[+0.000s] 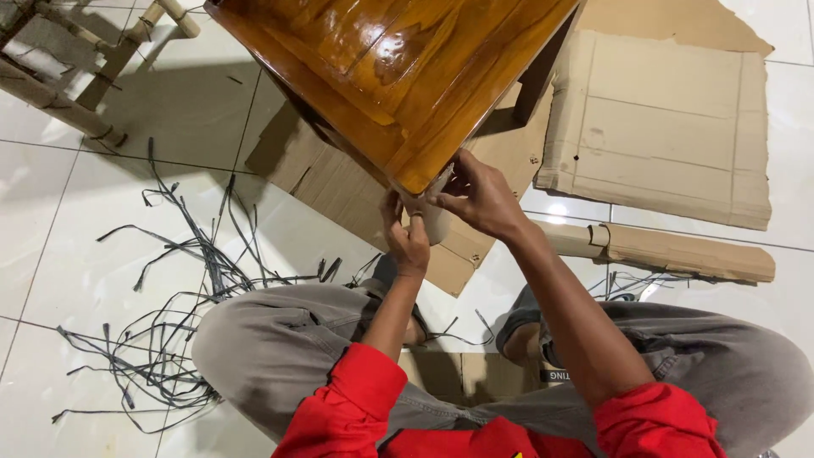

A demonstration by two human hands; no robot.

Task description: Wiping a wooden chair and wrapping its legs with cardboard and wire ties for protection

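Note:
A glossy varnished wooden furniture piece (398, 68) fills the top middle, one corner pointing down toward me. Both hands work at that corner. My left hand (407, 237) presses up under the corner from below, fingers curled against a pale wrapping (437, 222) that covers the tip. My right hand (475, 197) pinches the same pale wrapping on the corner's right side. I sit on the floor with knees spread, in grey trousers and red sleeves.
Flattened cardboard sheets (670, 127) lie under and right of the furniture, with a rolled cardboard strip (678, 253) nearer me. Several cut black plastic straps (186, 288) litter the white tiled floor at left. A rattan chair frame (76, 59) stands top left.

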